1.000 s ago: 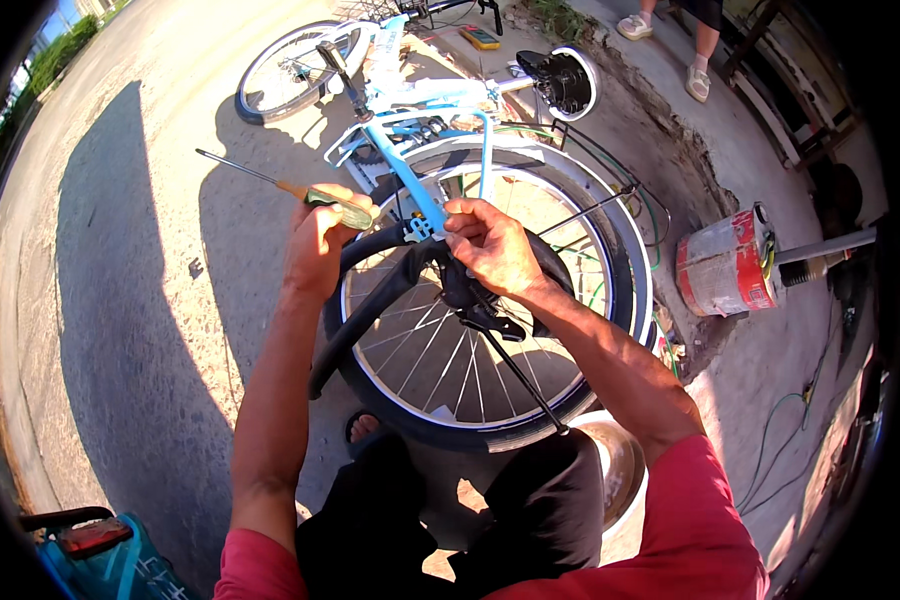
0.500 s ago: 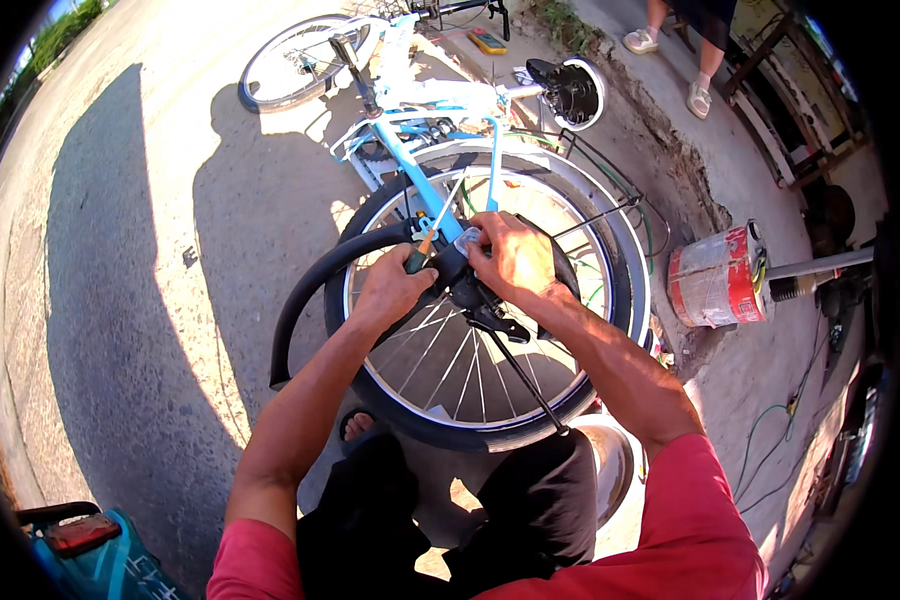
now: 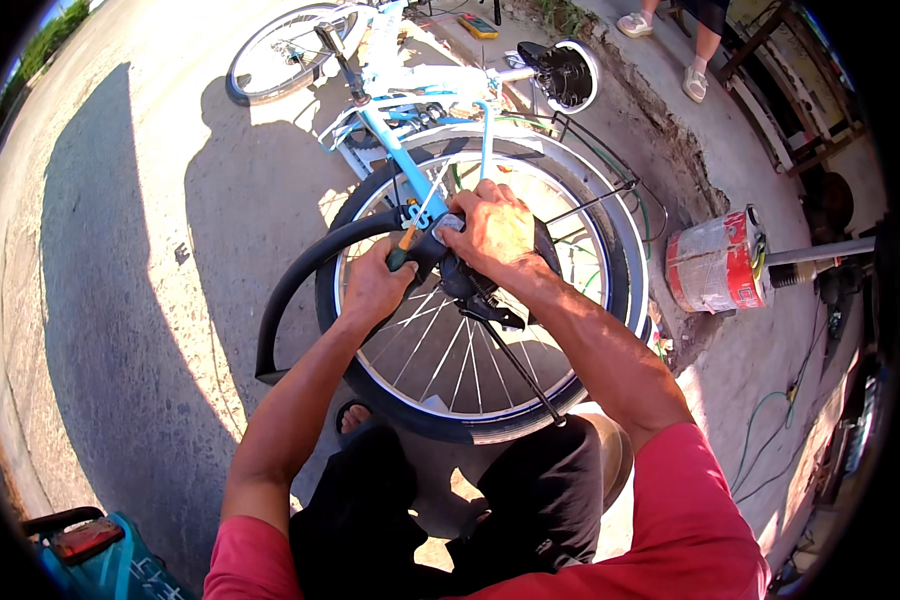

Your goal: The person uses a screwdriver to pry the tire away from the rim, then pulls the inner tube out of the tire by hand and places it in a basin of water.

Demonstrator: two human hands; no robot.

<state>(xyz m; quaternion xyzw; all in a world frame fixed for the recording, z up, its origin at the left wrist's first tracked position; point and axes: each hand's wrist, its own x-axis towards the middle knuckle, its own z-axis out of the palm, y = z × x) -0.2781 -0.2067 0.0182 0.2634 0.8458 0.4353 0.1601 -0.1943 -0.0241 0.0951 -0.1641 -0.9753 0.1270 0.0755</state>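
A light blue bicycle [image 3: 395, 148] lies on its side, its wheel with a black tyre [image 3: 440, 430] in front of my knees. My left hand [image 3: 372, 285] is closed around a screwdriver [image 3: 404, 246] with a green and orange handle, its thin shaft slanting up over the blue tube. Beside it, the fingers of my right hand [image 3: 497, 228] press on a black housing [image 3: 430, 250] with a small greyish face near the wheel's middle; what lies under them is hidden. From the housing a thick black curved bar [image 3: 288, 290] arcs out to the left.
A black kickstand [image 3: 525, 372] points toward my right knee. To the right stands a red and white bucket [image 3: 715, 262]. A yellow meter [image 3: 478, 26] lies at the far side, near another person's feet [image 3: 695, 84]. A teal bag [image 3: 105, 550] sits at lower left.
The whole view has shifted slightly, so the bicycle sits a little more to the left and higher. My right hand's fingers have shifted on the housing; the left still holds the screwdriver.
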